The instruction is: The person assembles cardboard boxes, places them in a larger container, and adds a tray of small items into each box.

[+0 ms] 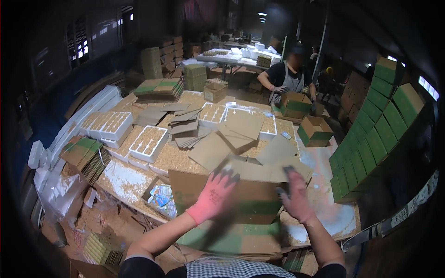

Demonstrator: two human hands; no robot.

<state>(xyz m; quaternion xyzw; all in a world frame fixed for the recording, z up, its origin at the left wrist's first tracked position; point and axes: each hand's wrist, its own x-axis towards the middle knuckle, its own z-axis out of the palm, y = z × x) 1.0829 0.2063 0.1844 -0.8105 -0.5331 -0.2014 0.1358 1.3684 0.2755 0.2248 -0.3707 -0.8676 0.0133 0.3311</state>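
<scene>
left hand (214,198) in its pink glove lies spread flat on the front face of a brown-and-green carton (241,194), fingers splayed, pressing rather than gripping. right hand (296,197) is blurred at the carton's right edge, palm against the side, fingers up over the top; it seems to be bracing the wall, though i cannot tell if it grips. the carton sits half-formed at the near edge of the desk (333,217), on top of a stack of flat green-and-brown blanks (236,241) (right against the person's apron). to do this well, i'd say keep both palms square to the panels so the folds crease true and the corners don't skew.

outward now: loose cardboard sheets (232,134) are strewn across the middle, white foam trays (148,141) to the left of them. a wall of stacked green cartons (371,139) crowds the right side. at the far end another person (289,76) handles a formed box (295,104), a second open box (315,129) just beside. the loose sheets lie close behind the carton, leaving little room.
</scene>
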